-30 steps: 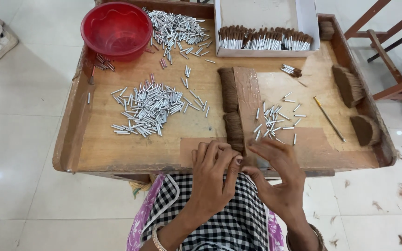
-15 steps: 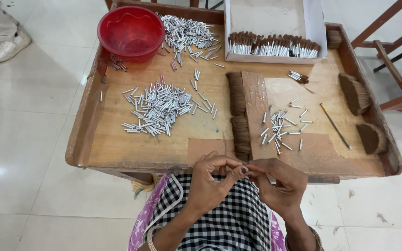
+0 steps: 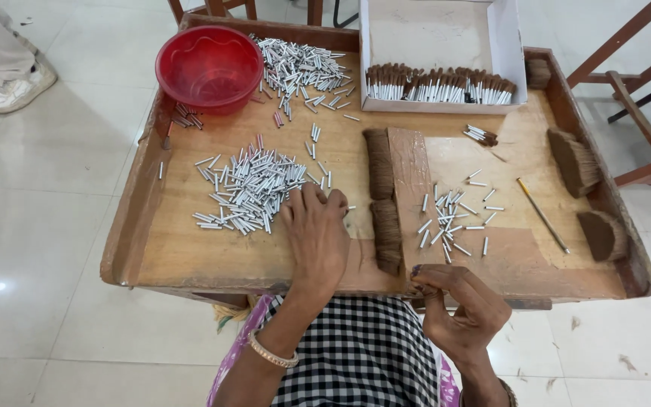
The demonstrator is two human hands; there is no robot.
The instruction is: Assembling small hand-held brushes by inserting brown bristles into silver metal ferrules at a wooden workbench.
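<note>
Nearest the camera, the right hand point(image 3: 463, 313) hovers at the front edge of the wooden counter point(image 3: 190, 256), its fingers curled in and pinched together; whether anything sits between the fingertips I cannot tell. The left hand point(image 3: 316, 234) lies flat on the counter with fingers spread, gripping nothing, its fingertips touching the near edge of a loose pile of small silver tubes point(image 3: 246, 188). Just right of that hand, two bundles of brown fibre point(image 3: 382, 196) lie end to end along a raised wooden strip point(image 3: 411, 181). Beyond the strip a smaller scatter of tubes point(image 3: 453, 218) is spread out, with a thin pencil-like stick point(image 3: 542, 215) lying beside it. Two brown tufts point(image 3: 585, 188) rest against the right rim. Farther back stand a red plastic bowl point(image 3: 209, 68), a second heap of tubes point(image 3: 299, 71) beside it, and a white cardboard box point(image 3: 438, 45) holding a row of finished brush tips point(image 3: 438, 87).
</note>
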